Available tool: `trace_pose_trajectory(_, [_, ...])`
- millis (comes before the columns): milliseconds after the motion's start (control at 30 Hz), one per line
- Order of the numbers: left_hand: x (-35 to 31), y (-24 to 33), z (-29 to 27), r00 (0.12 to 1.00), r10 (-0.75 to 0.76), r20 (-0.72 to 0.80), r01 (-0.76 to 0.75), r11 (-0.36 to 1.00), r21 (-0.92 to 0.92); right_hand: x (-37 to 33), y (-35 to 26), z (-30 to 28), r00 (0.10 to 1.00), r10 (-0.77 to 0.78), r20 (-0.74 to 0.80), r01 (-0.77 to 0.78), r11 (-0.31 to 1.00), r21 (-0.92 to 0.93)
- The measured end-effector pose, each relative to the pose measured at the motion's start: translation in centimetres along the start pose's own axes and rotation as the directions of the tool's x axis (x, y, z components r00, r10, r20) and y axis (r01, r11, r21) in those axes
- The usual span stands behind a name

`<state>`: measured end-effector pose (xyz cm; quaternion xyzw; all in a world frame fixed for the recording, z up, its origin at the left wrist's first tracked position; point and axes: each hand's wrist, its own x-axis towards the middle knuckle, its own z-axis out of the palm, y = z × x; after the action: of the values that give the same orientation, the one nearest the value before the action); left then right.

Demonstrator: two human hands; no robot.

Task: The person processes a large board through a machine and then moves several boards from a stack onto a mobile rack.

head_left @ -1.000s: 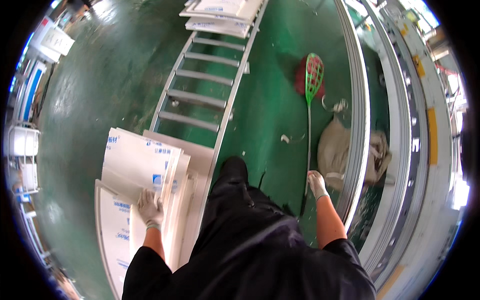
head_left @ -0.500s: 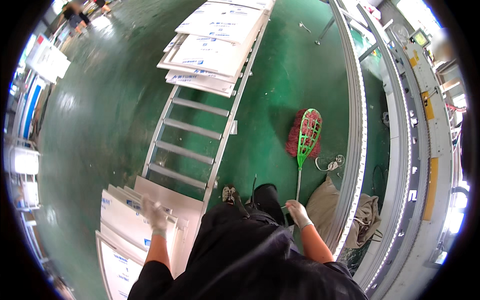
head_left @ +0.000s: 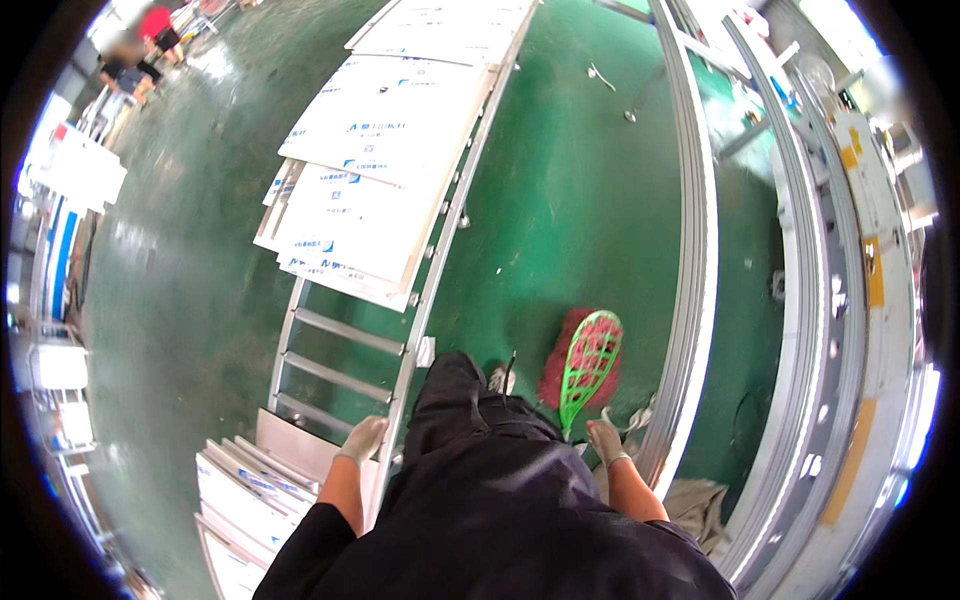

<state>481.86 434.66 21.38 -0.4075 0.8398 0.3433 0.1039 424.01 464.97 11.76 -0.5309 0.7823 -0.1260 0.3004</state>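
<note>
My left hand, in a pale glove, hangs beside the near end of a metal roller rack. Its fingers look loosely stretched, with nothing visible in them. My right hand, also gloved, is low on the right, close to a mop with a green frame and a reddish head on the floor. I see its thumb side; the curl of the other fingers is hidden. Large white printed panels lie stacked on the rack's far part. More white panels lean in layers by my left forearm.
An aluminium frame rail runs along my right, with a long machine beyond it. Grey-brown cloth lies under the rail. White scraps lie near the mop. Two people are at the far left.
I have moved forward along the rack; the stacked panels and mop appear nearer. My left hand has swung from above the leaning panels to beside the rack rail. My right hand is now close to the mop head.
</note>
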Motion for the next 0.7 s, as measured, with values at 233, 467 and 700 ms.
trace_pose_trajectory(233, [9.0, 5.1, 1.6, 0.72, -0.602, 0.345, 0.589, 0.267, -0.763, 28.5, 3.8, -21.1, 0.993, 0.032, -0.11, 0.004, 0.95, 0.313])
trace_pose_trajectory(467, [32.4, 8.9, -17.2, 0.74, -0.604, 0.295, 0.616, 0.434, -0.657, 46.6, -0.3, -36.3, 0.993, -0.007, -0.122, 0.053, 0.924, 0.378])
trace_pose_trajectory(700, [60.8, 14.3, -44.8, 0.813, -0.46, -0.358, 0.077, 0.693, -0.717, 57.0, -6.8, -44.2, 0.978, 0.135, 0.159, -0.192, 0.879, 0.437])
